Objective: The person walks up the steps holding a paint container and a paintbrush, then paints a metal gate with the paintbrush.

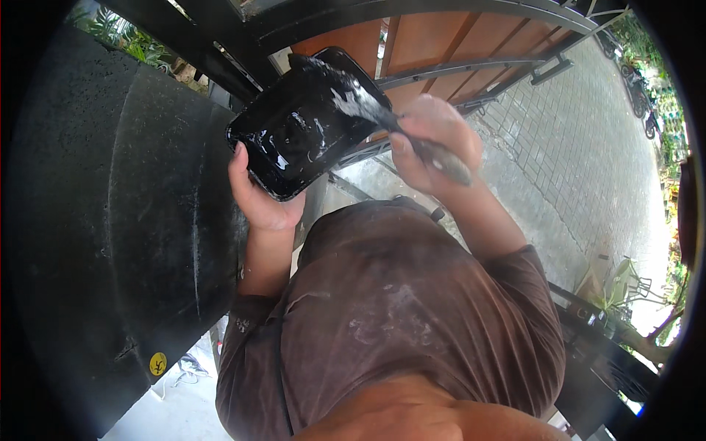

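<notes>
Standing at far left, a black-painted pillar (140, 220) fills that side. Beside it the left hand (257, 198) clamps the lower edge of a black paint tray (301, 128), probably light, slick with wet paint, best held underneath. Rightward, the right hand (434, 143) closes round a stiff brush (390, 121) dipped into it.

Outdoor house entrance, black metal gate (441, 70) with wood panels (441, 40), black-painted pillar (140, 220), paved brick driveway (588, 147), garden plants (125, 37), parked motorbikes (636, 81)
</notes>
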`<state>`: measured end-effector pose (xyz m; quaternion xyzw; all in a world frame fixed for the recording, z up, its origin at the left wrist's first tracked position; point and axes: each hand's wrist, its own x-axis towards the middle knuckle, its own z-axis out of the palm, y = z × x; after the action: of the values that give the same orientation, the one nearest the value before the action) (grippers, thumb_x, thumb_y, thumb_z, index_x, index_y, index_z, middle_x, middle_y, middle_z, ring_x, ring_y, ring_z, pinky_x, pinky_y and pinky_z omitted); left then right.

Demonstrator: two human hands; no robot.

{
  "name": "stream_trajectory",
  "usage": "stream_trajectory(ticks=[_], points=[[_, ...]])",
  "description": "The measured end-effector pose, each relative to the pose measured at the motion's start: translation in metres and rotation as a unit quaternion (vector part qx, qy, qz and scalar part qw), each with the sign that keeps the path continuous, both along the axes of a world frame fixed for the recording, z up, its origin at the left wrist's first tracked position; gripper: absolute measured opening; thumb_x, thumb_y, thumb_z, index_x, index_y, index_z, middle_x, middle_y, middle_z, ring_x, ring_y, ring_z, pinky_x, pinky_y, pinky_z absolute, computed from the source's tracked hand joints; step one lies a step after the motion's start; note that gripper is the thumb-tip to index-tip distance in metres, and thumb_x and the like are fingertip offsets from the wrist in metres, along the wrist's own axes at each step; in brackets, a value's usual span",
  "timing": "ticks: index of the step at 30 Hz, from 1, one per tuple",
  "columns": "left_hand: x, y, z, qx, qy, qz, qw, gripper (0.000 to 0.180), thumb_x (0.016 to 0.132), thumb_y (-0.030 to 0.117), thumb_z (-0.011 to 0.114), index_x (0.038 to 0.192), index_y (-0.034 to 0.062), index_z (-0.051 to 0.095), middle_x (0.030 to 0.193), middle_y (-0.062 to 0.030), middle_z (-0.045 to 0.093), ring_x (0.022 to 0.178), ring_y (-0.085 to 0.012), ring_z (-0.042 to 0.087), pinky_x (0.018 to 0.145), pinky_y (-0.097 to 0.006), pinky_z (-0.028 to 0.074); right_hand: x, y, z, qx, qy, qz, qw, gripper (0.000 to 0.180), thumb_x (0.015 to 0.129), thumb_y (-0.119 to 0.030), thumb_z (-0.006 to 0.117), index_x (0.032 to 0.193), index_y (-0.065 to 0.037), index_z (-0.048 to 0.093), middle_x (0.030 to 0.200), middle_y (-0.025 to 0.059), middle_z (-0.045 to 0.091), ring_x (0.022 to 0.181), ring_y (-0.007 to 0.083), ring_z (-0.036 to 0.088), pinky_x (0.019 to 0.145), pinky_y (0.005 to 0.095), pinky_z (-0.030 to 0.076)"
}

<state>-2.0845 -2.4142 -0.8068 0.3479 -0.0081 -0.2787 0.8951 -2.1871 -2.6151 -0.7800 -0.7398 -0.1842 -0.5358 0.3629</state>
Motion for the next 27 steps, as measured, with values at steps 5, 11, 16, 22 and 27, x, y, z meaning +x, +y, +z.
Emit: stream_trajectory(ticks=[5, 11, 16, 22, 27], points=[[0.009, 0.004, 0.004, -0.004, -0.03, 0.006, 1.0, 0.069, 0.095, 0.057, 0.045, 0.144, 0.0086, 0.046, 0.136, -0.017, 0.058, 0.119, -0.0369, 0.062, 0.085, -0.057, 0.061, 0.027, -0.001, 0.003, 0.056, 0.018, -0.005, 0.998, 0.025, 0.08, 0.002, 0.078, 0.1, 0.001, 0.064, 0.083, 0.0135, 0.068, 0.069, 0.0219, 0.066, 0.062, 0.0289, 0.051], [0.019, 0.005, 0.008, -0.021, -0.023, 0.018, 0.999, 0.068, 0.095, 0.055, 0.045, 0.145, 0.0086, 0.045, 0.138, -0.0177, 0.056, 0.121, -0.0368, 0.061, 0.087, -0.057, 0.06, 0.05, -0.001, 0.007, 0.085, 0.014, 0.014, 0.996, 0.022, 0.082, -0.001, 0.078, 0.1, -0.001, 0.065, 0.082, 0.0119, 0.069, 0.069, 0.0198, 0.066, 0.062, 0.027, 0.051], [0.028, 0.009, -0.004, -0.023, -0.036, 0.012, 0.999, 0.07, 0.095, 0.056, 0.045, 0.146, 0.0077, 0.044, 0.139, -0.0176, 0.056, 0.122, -0.0364, 0.061, 0.088, -0.057, 0.06, 0.059, -0.004, 0.002, 0.127, 0.047, 0.022, 0.99, 0.018, 0.086, -0.003, 0.076, 0.099, -0.001, 0.064, 0.082, 0.0093, 0.068, 0.07, 0.0148, 0.064, 0.062, 0.0252, 0.049], [0.03, 0.008, -0.008, -0.017, -0.026, 0.01, 0.999, 0.07, 0.094, 0.056, 0.044, 0.145, 0.0072, 0.046, 0.138, -0.0168, 0.057, 0.122, -0.0368, 0.06, 0.091, -0.058, 0.057, 0.055, -0.004, 0.0, 0.24, 0.081, 0.087, 0.964, 0.017, 0.092, -0.006, 0.071, 0.103, 0.0, 0.059, 0.082, 0.0038, 0.065, 0.069, 0.0064, 0.058, 0.06, 0.0211, 0.045], [0.029, 0.006, -0.01, -0.018, -0.026, -0.005, 0.999, 0.069, 0.094, 0.055, 0.044, 0.143, 0.0074, 0.048, 0.137, -0.016, 0.058, 0.121, -0.0361, 0.061, 0.091, -0.058, 0.055, 0.053, -0.008, 0.007, 0.298, 0.058, 0.139, 0.942, 0.016, 0.095, -0.005, 0.067, 0.105, 0.0, 0.055, 0.084, 0.0044, 0.064, 0.07, 0.0052, 0.056, 0.061, 0.0194, 0.043]])
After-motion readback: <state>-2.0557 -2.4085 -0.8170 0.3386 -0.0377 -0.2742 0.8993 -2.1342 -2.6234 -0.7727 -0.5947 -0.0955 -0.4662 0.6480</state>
